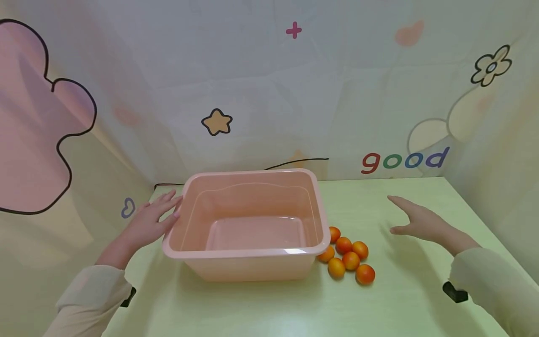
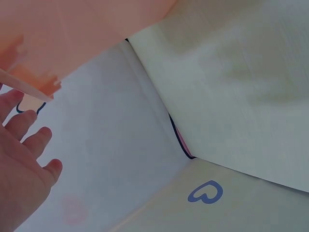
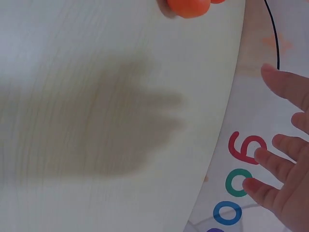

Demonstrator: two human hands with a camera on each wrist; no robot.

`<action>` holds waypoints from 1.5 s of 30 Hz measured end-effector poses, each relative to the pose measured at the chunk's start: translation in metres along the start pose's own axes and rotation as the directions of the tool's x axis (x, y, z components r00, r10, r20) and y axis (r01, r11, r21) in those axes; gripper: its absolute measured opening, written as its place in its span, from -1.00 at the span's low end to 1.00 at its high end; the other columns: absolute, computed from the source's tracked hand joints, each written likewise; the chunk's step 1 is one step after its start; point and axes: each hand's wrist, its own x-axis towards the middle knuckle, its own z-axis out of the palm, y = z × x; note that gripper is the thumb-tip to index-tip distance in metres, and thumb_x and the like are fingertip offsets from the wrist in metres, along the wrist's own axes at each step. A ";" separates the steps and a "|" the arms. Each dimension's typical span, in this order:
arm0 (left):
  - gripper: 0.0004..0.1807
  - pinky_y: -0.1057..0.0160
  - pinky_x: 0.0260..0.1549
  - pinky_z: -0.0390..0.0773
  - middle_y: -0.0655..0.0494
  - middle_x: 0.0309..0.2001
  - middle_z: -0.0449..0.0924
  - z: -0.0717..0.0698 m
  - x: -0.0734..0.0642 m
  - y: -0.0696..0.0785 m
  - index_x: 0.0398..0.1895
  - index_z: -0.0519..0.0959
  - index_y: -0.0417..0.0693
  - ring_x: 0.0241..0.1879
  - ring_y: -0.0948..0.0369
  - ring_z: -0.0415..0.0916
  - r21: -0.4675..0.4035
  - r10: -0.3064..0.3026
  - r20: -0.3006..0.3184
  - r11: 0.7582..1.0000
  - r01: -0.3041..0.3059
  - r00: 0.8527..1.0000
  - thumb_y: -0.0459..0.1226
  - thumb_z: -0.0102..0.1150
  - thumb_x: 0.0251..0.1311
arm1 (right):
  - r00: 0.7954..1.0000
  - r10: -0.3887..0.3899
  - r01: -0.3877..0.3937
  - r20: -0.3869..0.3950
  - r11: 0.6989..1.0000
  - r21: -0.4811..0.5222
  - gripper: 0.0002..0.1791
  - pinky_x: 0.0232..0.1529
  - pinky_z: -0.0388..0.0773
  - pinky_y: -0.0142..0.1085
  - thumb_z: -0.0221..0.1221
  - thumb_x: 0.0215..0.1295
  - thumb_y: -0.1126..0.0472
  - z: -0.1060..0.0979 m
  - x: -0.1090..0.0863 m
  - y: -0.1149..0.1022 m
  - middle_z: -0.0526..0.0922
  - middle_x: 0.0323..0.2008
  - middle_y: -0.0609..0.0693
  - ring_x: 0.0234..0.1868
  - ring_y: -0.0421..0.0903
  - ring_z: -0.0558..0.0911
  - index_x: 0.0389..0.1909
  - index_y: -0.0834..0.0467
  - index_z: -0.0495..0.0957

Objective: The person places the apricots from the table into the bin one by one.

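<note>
A pink plastic basin (image 1: 252,267) stands on the pale table, its inside bare. My left hand (image 1: 149,222) is at the basin's left rim with its fingers extended; in the left wrist view those fingers (image 2: 36,142) spread right by the rim. To the right of the basin lies a group of several small orange-red round fruits (image 1: 351,260), like cherry tomatoes or small oranges, some partly hidden behind the basin's corner. My right hand (image 1: 425,224) hovers over the right side of the table, holding nothing, thumb and fingers apart, its shadow on the tabletop.
The light green-white table (image 1: 261,309) ends against a printed fabric backdrop (image 1: 261,84) at the back. More fabric hangs at the left and right sides. A dark strap piece (image 1: 455,292) shows at the right sleeve.
</note>
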 end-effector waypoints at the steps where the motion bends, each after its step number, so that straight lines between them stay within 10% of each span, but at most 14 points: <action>1: -0.44 -0.29 0.10 -0.17 -0.23 0.32 0.02 0.000 -0.001 0.000 0.26 0.20 -0.19 0.30 -0.16 -0.08 0.001 0.004 -0.003 1.000 -0.004 1.000 -0.08 -0.14 0.26 | 1.000 -0.009 0.009 0.002 1.000 -0.005 0.03 0.10 0.04 0.22 0.23 -0.06 -0.13 0.003 0.000 -0.002 0.03 0.29 0.36 0.23 0.35 0.07 0.33 0.24 -0.06; 28: -0.60 -0.09 -0.06 0.32 -0.19 0.10 0.41 0.002 -0.003 0.001 0.05 0.44 -0.28 0.09 -0.14 0.31 0.048 0.115 -0.122 0.993 -0.110 0.986 -0.32 0.05 0.12 | 0.986 -0.100 0.086 0.130 0.990 0.109 -0.35 -0.12 0.44 0.00 0.27 -0.04 0.19 0.058 0.006 -0.020 0.40 0.08 0.27 -0.05 0.19 0.44 0.13 0.27 0.32; 45: -0.57 -0.14 0.00 0.27 -0.22 0.14 0.36 -0.001 -0.005 0.005 0.09 0.40 -0.28 0.13 -0.17 0.26 0.021 0.045 -0.077 0.999 -0.043 0.996 -0.28 0.04 0.15 | 0.980 -0.089 0.059 0.178 0.984 0.165 -0.42 -0.29 0.40 -0.28 0.29 -0.07 0.20 0.074 0.018 -0.027 0.49 -0.19 0.07 -0.25 -0.06 0.41 0.03 0.27 0.40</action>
